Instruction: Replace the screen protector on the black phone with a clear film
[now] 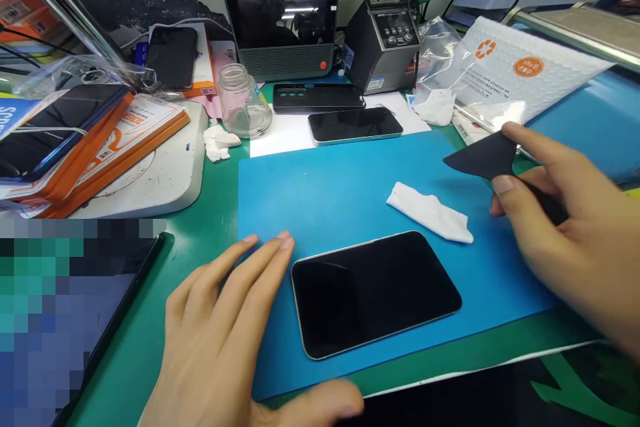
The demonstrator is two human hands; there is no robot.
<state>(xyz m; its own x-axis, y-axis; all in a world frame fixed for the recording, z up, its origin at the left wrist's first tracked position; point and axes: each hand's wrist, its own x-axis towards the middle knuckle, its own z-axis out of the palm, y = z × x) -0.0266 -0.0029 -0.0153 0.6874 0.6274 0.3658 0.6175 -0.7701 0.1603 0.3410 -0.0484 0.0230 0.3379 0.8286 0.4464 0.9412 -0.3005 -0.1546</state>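
Observation:
A smartphone (377,293) with a dark screen lies face up on the blue mat (320,193). Just left of it, my left hand (225,320) is open, fingers stretched and thumb spread; whether the fingertips touch the mat I cannot tell. My right hand (565,213) is closed on a black scraper (485,157) with a flared, pointed blade, raised over the mat's right side. The palm hides part of its handle. Between the phone and the scraper lies a crumpled strip of white tissue (430,213).
Behind the mat lie another phone (356,125) and a black phone case (319,98). A glass jar (243,103) stands left of them. Farther back are a dark screen (285,7) and a black control box (383,43). Orange boxes (125,140) fill the left; a bubble mailer (520,73) lies right.

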